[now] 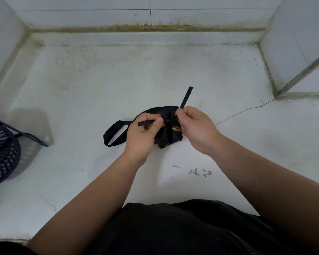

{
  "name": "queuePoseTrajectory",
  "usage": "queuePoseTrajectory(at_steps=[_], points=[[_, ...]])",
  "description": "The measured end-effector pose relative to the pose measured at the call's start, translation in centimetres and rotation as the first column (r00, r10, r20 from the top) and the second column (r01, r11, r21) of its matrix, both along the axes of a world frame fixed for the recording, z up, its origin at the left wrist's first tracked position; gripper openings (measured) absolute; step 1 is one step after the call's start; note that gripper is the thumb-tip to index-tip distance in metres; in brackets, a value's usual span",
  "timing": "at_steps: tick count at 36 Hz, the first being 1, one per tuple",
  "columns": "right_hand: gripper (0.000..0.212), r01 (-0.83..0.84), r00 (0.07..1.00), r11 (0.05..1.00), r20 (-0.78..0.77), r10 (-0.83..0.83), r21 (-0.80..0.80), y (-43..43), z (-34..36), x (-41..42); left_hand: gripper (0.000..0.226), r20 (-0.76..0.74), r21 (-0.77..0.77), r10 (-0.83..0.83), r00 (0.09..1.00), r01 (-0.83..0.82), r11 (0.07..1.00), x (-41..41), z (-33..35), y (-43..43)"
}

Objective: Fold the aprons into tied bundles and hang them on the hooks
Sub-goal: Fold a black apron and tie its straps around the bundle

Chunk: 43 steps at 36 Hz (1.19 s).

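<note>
In the head view, the apron lies at the centre of the frame on a white counter, already gathered into a small black wad. The left hand pinches the left tie between thumb and forefinger, with the tie's end poking out toward the left. The right hand pinches the right tie just beside the wad, and its free end sticks up toward the top of the frame. The other fingers of both hands are curled in. A loop of strap trails from the wad toward the left and lies flat on the counter. A dark basket sits at the left edge, well apart. The folding looks done and the knot seems to be under way, though I cannot tell whether the ties are crossed yet, as the hands hide that spot. Cinching the knot is probably next, then hanging the bundle. No hooks or other aprons are in view.
</note>
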State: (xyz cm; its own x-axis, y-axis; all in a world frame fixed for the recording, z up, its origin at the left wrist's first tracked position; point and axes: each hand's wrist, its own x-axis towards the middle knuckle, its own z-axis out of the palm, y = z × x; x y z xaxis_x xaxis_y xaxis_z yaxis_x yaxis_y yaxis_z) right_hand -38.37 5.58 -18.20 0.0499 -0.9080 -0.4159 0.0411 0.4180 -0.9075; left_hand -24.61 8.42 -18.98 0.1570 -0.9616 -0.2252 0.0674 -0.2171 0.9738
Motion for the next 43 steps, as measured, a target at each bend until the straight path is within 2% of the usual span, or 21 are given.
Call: queuePoseTrajectory(at_steps=[3,6,14,20,23,25,27,30,32,34,36,39,43], points=[[0.027,0.174,0.984,0.984,0.022,-0.175,0.042,0.0,-0.7,-0.1,0.014,-0.101,0.052,0.09,0.991,-0.085,0.995,0.2,-0.5,0.1],[0.028,0.263,0.963,0.963,0.042,-0.265,0.058,0.0,-0.7,-0.3,0.015,-0.164,0.092,0.181,0.97,-0.168,0.981,0.8,-0.8,0.2],[0.025,0.403,0.915,0.909,-0.039,-0.402,0.103,-0.9,-0.7,-0.8,0.014,-0.084,0.12,0.282,0.956,-0.271,0.955,1.8,-0.5,-0.1],[0.021,0.24,0.971,0.965,-0.015,-0.24,0.102,-1.5,0.6,-0.3,0.013,-0.102,0.062,0.169,0.98,-0.163,0.985,2.8,0.7,-1.3],[0.024,0.193,0.981,0.973,-0.012,-0.193,0.129,-1.6,0.8,0.3,0.014,-0.176,0.076,0.134,0.975,-0.123,0.99,2.2,1.1,-1.9],[0.024,0.142,0.99,0.979,-0.001,-0.143,0.147,-1.8,1.0,0.6,0.02,-0.174,0.091,0.121,0.977,-0.107,0.99,1.4,1.1,-2.2],[0.02,0.059,0.998,0.989,0.008,-0.061,0.138,-1.9,1.0,1.0,0.014,-0.151,0.091,0.089,0.985,-0.075,0.993,1.0,1.0,-2.1],[0.015,-0.043,0.997,0.996,-0.059,0.047,0.076,-1.8,0.6,1.2,0.031,-0.038,0.087,-0.021,0.999,0.024,0.996,1.2,0.4,-1.8],[0.016,-0.049,0.993,0.997,-0.104,0.055,0.059,-1.8,0.2,1.1,0.045,0.038,0.075,-0.101,0.994,0.098,0.992,1.5,0.2,-1.5],[0.019,-0.036,0.988,0.998,-0.145,0.043,0.054,-1.8,0.0,1.0,0.05,0.145,0.064,-0.158,0.977,0.15,0.987,1.7,0.3,-1.3],[0.016,-0.035,0.987,0.998,-0.157,0.041,0.045,-1.7,-0.2,1.0,0.045,0.3,0.044,-0.2,0.933,0.196,0.98,2.1,0.2,-1.3],[0.019,-0.019,0.986,0.999,-0.166,0.025,0.035,-1.5,-0.2,1.0,0.039,0.55,0.037,-0.252,0.796,0.279,0.96,3.0,-0.1,-1.6],[0.018,-0.007,0.979,1.0,-0.204,0.007,-0.001,-1.4,-0.2,0.9,0.022,0.665,0.119,-0.291,0.687,0.287,0.95,3.5,0.7,-1.9]])
